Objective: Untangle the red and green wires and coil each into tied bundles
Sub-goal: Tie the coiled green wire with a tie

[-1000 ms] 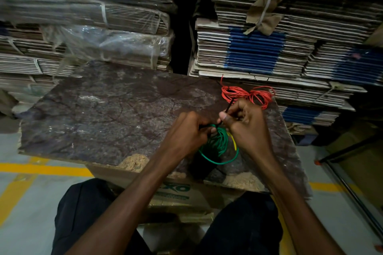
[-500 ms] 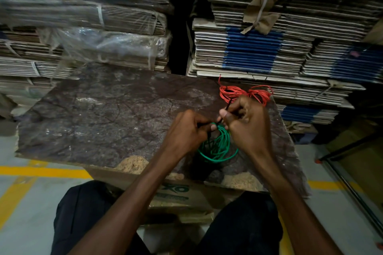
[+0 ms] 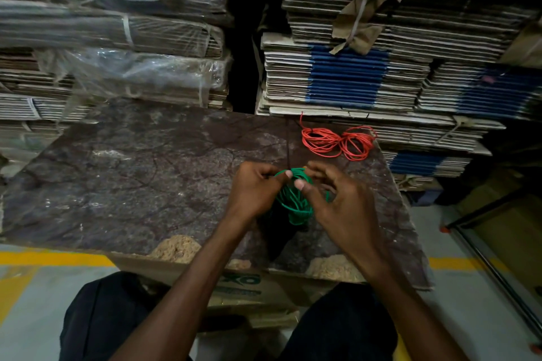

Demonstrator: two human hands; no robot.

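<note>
A coiled green wire bundle [image 3: 294, 202] sits between my two hands above the dark stone slab [image 3: 132, 173]. My left hand [image 3: 255, 190] grips the coil's left side with curled fingers. My right hand [image 3: 337, 208] holds the right side, thumb pressed on the coil and fingers curled behind it. A thin dark tie strand [image 3: 289, 143] runs straight up from the coil's top toward the back edge. The red wire bundle [image 3: 337, 142], tied in a figure-eight, lies free on the slab's far right corner.
Stacks of flattened cardboard [image 3: 352, 79] rise right behind the slab, some wrapped in plastic [image 3: 117, 67]. The slab rests on a cardboard box [image 3: 240, 287] between my knees. Chipped spots show at the slab's front edge. Yellow floor lines run left and right.
Both hands dropped slightly toward me with the green coil, uncovering the red bundle. The dark tie strand, held short by my right hand before, now stretches straight up from the coil.
</note>
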